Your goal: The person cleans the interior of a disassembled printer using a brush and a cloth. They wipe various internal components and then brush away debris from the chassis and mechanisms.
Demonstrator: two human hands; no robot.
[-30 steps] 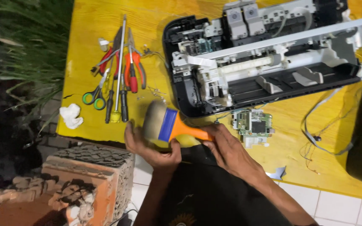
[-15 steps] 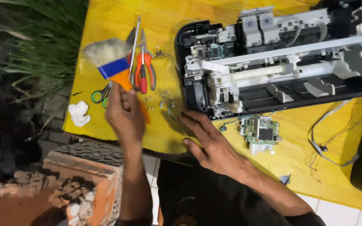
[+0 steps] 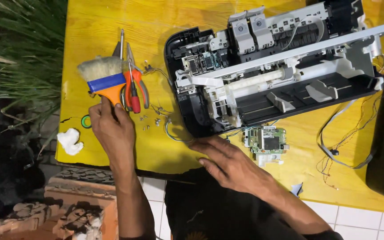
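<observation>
My left hand [image 3: 111, 129] grips the orange handle of a paintbrush [image 3: 105, 80] with a blue band and pale bristles, held over the hand tools on the left of the yellow table [image 3: 98, 26]. My right hand [image 3: 227, 162] lies flat, fingers apart, on the table's front edge, its fingertips touching the black lower corner of an opened printer [image 3: 272, 71]. A small green circuit board [image 3: 266, 143] lies just right of that hand. Several loose screws [image 3: 153, 121] sit between the two hands.
Red-handled pliers [image 3: 136, 89], a screwdriver and green-handled scissors [image 3: 86, 121] lie under and beside the brush. A crumpled white tissue [image 3: 70, 141] sits at the table's left front corner. Loose wires [image 3: 343, 146] trail at the right. Grass is on the left, carved bricks below.
My left hand has carried the brush from the front edge up and left over the tools. My right hand let go of the brush and came to rest by the printer's corner.
</observation>
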